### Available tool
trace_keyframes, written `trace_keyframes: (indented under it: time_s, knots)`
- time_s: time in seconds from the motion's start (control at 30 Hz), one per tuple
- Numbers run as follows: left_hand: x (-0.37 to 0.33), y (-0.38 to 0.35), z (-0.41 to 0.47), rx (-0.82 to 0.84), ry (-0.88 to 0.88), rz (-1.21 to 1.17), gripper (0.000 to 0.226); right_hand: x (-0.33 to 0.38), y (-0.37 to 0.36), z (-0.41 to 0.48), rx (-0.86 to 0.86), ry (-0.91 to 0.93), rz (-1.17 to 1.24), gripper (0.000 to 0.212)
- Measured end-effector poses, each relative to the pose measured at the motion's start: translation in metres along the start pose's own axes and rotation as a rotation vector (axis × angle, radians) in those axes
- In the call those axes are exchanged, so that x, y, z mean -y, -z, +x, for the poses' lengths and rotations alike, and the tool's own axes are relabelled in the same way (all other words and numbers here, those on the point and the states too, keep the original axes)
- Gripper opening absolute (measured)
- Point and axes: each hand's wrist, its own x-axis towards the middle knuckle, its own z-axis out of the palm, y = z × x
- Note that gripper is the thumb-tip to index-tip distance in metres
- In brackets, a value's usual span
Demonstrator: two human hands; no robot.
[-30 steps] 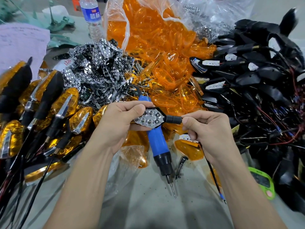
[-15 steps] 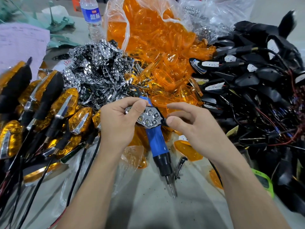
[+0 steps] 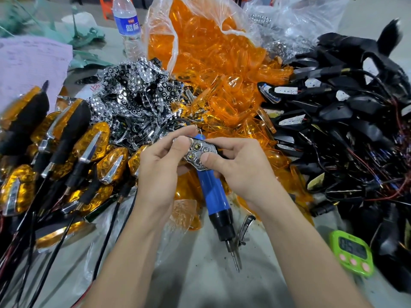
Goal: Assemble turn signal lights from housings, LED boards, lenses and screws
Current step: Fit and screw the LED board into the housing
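Note:
Both hands hold one turn signal unit (image 3: 198,154) at the centre, a black housing with a chrome reflector full of round LED cups facing up. My left hand (image 3: 163,161) pinches its left end between thumb and fingers. My right hand (image 3: 240,167) grips its right side, thumb pressed on the lower edge of the reflector. A pile of orange lenses (image 3: 222,85) spills from a clear bag behind. Chrome reflectors (image 3: 133,101) are heaped to its left. Black housings with wires (image 3: 347,121) fill the right. A blue electric screwdriver (image 3: 214,194) lies under my hands, bit pointing toward me.
Finished orange-lensed signals (image 3: 66,152) lie stacked at the left, wires trailing to the front. A green timer (image 3: 352,252) sits at the lower right. A water bottle (image 3: 127,25) stands at the back, pink paper (image 3: 31,63) at far left. A small chrome clip (image 3: 245,225) lies beside the screwdriver.
My right hand left the black stem, moved left and took hold of the unit's right side. The unit has turned and sits closer to the camera between both hands.

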Motion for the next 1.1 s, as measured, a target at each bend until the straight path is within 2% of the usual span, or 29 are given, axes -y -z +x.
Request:
trace_keyframes:
  time_s: [0.1,0.2,0.3,0.37,0.43,0.6,0.67,0.77,0.87,1.0,1.1]
  knots:
    - [-0.005,0.004,0.003,0.058,0.026,-0.057,0.027,-0.002,-0.002,-0.001,-0.049,-0.027,0.031,0.023]
    - [-0.008,0.004,0.009,0.030,-0.008,-0.008,0.036,-0.004,-0.005,0.001,-0.040,-0.043,0.014,0.018]
    - [-0.009,0.003,0.013,0.053,-0.025,0.044,0.029,0.000,-0.001,0.001,0.096,-0.043,-0.011,0.004]
    - [-0.011,0.002,0.016,0.106,-0.032,0.066,0.020,0.001,0.000,0.000,0.143,-0.028,-0.016,0.011]
    - [-0.014,0.000,0.017,0.139,-0.001,0.034,0.020,-0.001,-0.001,-0.001,0.122,-0.016,0.034,0.013]
    - [-0.014,-0.006,0.014,0.227,0.087,-0.023,0.042,-0.004,-0.010,-0.006,0.081,-0.007,0.161,0.012]
    - [-0.013,-0.010,0.012,0.182,0.074,-0.073,0.039,-0.005,-0.014,-0.008,0.080,-0.031,0.227,0.017]
    - [-0.009,-0.015,0.016,0.055,-0.043,0.038,0.032,-0.003,-0.023,-0.007,0.042,-0.045,0.243,0.030]
    - [-0.009,-0.019,0.019,-0.008,-0.115,0.098,0.033,0.002,-0.028,-0.005,-0.012,-0.018,0.201,0.030]
    - [-0.014,-0.013,0.016,0.058,-0.069,0.005,0.038,0.007,-0.030,-0.001,-0.043,0.035,0.173,0.027]
    - [-0.014,-0.009,0.010,0.123,-0.021,-0.095,0.032,0.008,-0.034,-0.001,-0.051,0.040,0.196,0.027]
